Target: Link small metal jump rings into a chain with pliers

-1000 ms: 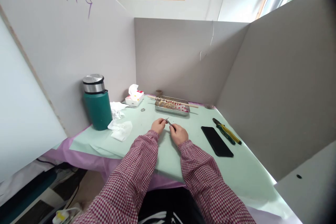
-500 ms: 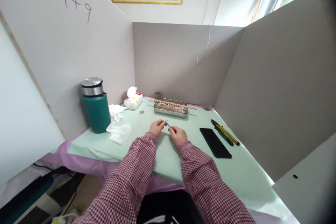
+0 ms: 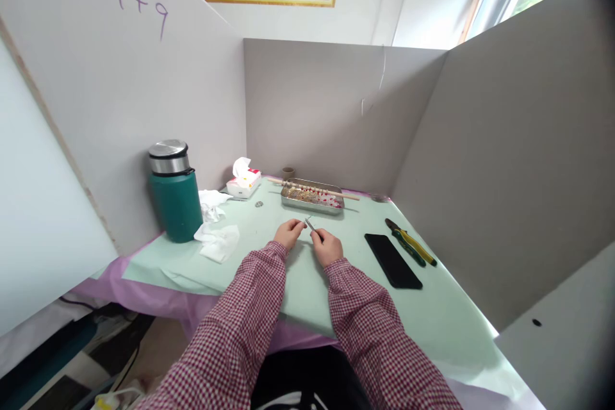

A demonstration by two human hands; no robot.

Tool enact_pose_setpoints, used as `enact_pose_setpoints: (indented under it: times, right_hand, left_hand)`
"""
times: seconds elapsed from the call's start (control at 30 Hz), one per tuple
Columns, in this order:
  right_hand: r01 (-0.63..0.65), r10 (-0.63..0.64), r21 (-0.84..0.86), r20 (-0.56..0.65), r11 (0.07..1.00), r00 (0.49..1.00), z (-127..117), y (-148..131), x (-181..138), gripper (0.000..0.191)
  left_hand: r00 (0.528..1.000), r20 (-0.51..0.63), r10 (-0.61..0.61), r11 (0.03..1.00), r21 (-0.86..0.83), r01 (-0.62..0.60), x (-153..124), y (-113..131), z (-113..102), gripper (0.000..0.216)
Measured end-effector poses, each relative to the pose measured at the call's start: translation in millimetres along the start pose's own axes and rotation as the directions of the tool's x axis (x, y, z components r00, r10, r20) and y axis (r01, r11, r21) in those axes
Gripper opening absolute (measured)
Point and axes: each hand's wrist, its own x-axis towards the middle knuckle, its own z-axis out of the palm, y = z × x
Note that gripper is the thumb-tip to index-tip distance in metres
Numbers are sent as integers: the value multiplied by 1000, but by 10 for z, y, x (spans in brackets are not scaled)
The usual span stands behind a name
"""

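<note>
My left hand (image 3: 288,233) is closed in a pinch, its fingertips pressed together around something too small to make out. My right hand (image 3: 327,248) grips a slim metal tool with a dark handle (image 3: 310,225); its tip points up and left, close to the left fingertips. Whether it is tweezers or fine pliers does not show. Both hands are near each other over the middle of the table. Behind them stands a shallow metal tray (image 3: 312,208) holding small red and golden bits. A wooden stick (image 3: 350,196) with small pieces along it lies across the tray.
A black phone (image 3: 393,261) and yellow-green pliers (image 3: 412,243) lie at right. On the left are a green flask (image 3: 176,205), crumpled tissues (image 3: 218,243) and a tissue pack (image 3: 244,184). A tape roll (image 3: 288,173) sits by the back panel. Grey partitions (image 3: 327,109) enclose the table.
The metal tool's tip has tilted more upright and sits slightly farther right, and the right fingers have shifted a little. The left hand is almost in the same place.
</note>
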Motion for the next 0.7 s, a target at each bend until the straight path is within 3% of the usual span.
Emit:
enact_pose_setpoints:
  times: [0.2,0.43,0.7]
  right_hand:
    - [-8,7,-47,-33,999,999,7,-11,-5,29]
    - [94,-93,38,-31,995,995,37,3,13,27]
    - [89,-89,-19,-25,996,996,31,-14,-12,26]
  left_hand:
    - [999,-4,39,999,30,-39,16,-11,11,27]
    - [998,-33,45,990,-129,-49,18,-12,3,24]
    - [1000,-10,17,986,-163,-19,3,-2,10,23]
